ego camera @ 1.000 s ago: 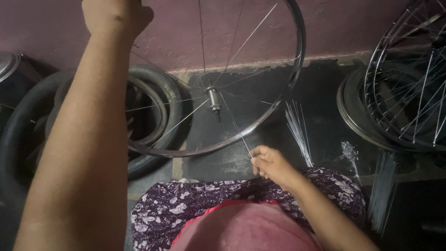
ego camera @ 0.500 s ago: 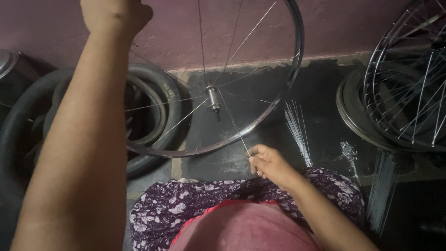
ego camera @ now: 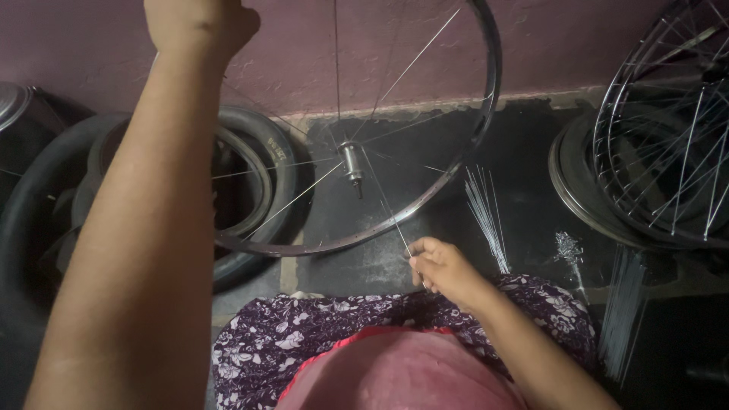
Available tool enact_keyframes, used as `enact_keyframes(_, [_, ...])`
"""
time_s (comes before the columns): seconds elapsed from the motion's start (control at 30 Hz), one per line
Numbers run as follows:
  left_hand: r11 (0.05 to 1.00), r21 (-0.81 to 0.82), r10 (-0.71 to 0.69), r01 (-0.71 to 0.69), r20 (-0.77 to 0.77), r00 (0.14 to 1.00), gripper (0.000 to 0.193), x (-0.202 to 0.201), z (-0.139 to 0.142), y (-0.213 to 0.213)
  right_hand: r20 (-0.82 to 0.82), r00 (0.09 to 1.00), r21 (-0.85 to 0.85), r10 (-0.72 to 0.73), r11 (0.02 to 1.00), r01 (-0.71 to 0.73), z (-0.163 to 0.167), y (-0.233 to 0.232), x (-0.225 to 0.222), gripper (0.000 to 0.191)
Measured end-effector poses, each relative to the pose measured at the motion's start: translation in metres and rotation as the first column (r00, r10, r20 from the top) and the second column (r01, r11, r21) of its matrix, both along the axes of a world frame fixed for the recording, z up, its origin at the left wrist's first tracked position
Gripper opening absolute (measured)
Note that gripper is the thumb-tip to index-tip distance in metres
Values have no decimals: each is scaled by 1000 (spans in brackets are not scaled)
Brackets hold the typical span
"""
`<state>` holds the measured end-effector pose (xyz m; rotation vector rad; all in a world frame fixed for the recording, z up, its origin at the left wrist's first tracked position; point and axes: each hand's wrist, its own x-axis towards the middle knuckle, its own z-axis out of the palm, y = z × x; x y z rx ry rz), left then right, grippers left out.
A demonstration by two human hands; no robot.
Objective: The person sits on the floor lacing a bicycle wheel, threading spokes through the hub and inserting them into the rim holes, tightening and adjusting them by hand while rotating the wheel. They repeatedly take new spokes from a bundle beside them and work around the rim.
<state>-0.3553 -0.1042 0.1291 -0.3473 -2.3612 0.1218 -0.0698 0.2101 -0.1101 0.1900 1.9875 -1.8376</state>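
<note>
Currently the left hand (ego camera: 199, 26) is raised at the top of the view, closed over the upper edge of the wheel rim (ego camera: 486, 114), though the grip itself is partly cut off by the frame. The rim stands roughly upright on the floor (ego camera: 531, 205), close to the purple wall (ego camera: 304, 68), its lowest part just in front of the person's lap. The hub (ego camera: 351, 163) sits in the middle with only a few spokes laced in.

The right hand (ego camera: 444, 269) is low, just below the rim's bottom edge, fingers pinched narrow on one loose spoke (ego camera: 387, 205). That spoke runs up from the fingers to the hub.

A bundle of loose spokes (ego camera: 486, 216) lies fanned on the floor just right of the right hand. A small pile of shiny bits (ego camera: 568, 247), too small to identify, lies further right, and another bundle of spokes (ego camera: 623, 311) is beside it.

A black tyre (ego camera: 258, 175) lies behind the rim on the left. A fully spoked wheel (ego camera: 668, 129) leans at the right edge. A floral cloth (ego camera: 304, 342) covers the lap.
</note>
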Motion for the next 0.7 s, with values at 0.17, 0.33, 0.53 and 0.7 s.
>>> enact_keyframes(0.17, [1000, 26, -10, 10, 32, 999, 14, 2, 1, 3, 6, 1000, 23, 5, 1000, -6, 3, 0, 4, 30])
enact_keyframes(0.33, [999, 14, 38, -39, 82, 996, 18, 1, 3, 3, -17, 1000, 28, 9, 1000, -8, 2, -1, 2, 30])
enact_keyframes(0.53, [999, 41, 16, -19, 87, 996, 17, 1, 1, 1, -23, 1000, 5, 13, 1000, -13, -3, 0, 2, 29])
enact_keyframes(0.7, [1000, 25, 13, -14, 68, 998, 20, 1, 0, -1, -33, 999, 22, -5, 1000, 6, -2, -2, -1, 28])
